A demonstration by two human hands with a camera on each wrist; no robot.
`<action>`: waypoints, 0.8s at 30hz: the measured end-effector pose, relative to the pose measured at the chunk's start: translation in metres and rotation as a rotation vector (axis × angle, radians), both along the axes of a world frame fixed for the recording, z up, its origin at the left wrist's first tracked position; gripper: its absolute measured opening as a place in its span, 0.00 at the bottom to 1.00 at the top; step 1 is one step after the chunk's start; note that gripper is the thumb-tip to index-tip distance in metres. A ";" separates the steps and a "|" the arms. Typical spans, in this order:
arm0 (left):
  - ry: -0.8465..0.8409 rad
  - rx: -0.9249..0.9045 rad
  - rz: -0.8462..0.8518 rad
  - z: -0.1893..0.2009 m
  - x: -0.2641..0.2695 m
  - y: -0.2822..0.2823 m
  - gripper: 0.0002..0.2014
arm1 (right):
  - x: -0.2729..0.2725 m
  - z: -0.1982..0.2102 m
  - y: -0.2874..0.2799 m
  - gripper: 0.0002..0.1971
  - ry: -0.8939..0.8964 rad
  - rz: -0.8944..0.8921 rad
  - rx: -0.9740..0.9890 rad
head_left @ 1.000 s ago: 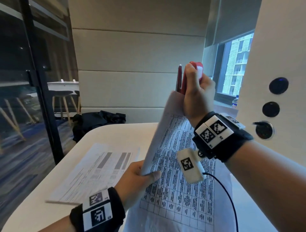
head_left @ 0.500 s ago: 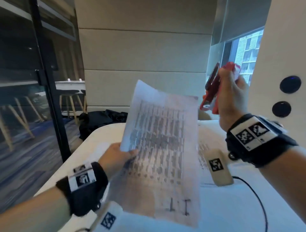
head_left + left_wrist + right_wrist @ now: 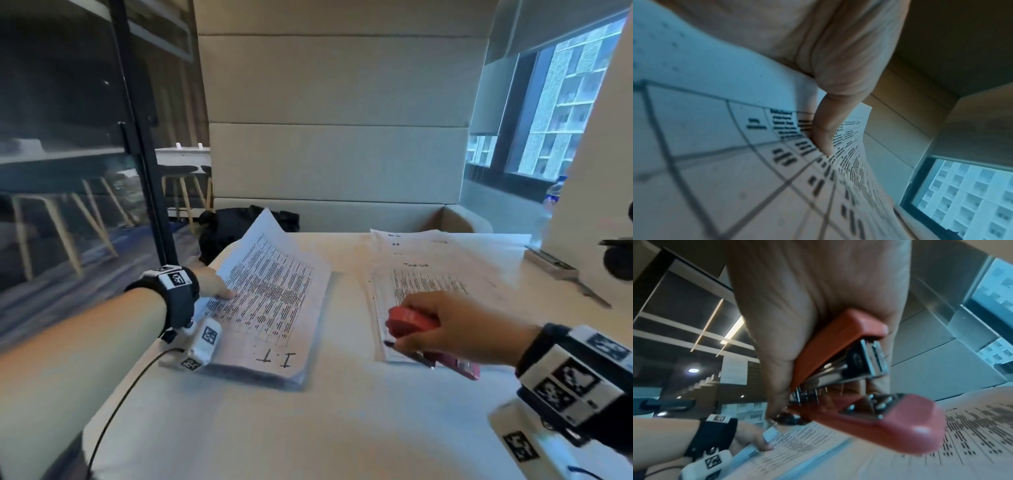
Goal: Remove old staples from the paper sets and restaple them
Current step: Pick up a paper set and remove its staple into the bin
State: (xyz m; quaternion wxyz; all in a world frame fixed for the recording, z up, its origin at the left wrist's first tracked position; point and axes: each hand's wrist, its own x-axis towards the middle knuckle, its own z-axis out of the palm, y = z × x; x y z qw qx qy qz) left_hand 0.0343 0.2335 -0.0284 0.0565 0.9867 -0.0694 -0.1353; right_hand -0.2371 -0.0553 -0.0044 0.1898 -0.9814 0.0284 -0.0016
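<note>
A printed paper set (image 3: pixel 274 301) marked "I.T" lies on a stack at the left of the white table (image 3: pixel 308 428), its far end still curled up. My left hand (image 3: pixel 215 286) pinches its left edge, thumb on top; the left wrist view shows that thumb (image 3: pixel 824 133) pressed on the printed sheet (image 3: pixel 715 129). My right hand (image 3: pixel 455 329) grips a red stapler (image 3: pixel 409 320) low over a second paper stack (image 3: pixel 428 274) at the right. In the right wrist view the stapler (image 3: pixel 879 423) has its jaws parted with nothing between them.
A grey metal tool (image 3: pixel 551 263) lies at the table's far right by a white wall. A black bag (image 3: pixel 239 226) sits on the bench behind the table, and a bottle (image 3: pixel 553 195) stands by the window. A glass partition runs along the left.
The paper set, held up in the air before, has come down onto the left stack. My right hand has dropped with the stapler from head height to just above the right stack.
</note>
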 end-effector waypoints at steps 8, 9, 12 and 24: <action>-0.022 0.166 -0.044 -0.007 -0.021 -0.014 0.33 | -0.008 -0.018 0.018 0.13 0.212 0.127 -0.130; -0.025 0.168 -0.018 -0.007 -0.019 -0.017 0.33 | -0.008 -0.021 0.019 0.14 0.225 0.127 -0.130; -0.044 0.132 0.035 -0.011 -0.011 -0.023 0.33 | -0.010 -0.028 0.024 0.14 0.243 0.135 -0.161; -0.257 0.259 -0.100 -0.004 -0.029 -0.063 0.07 | -0.008 0.001 0.021 0.33 0.405 0.101 -0.330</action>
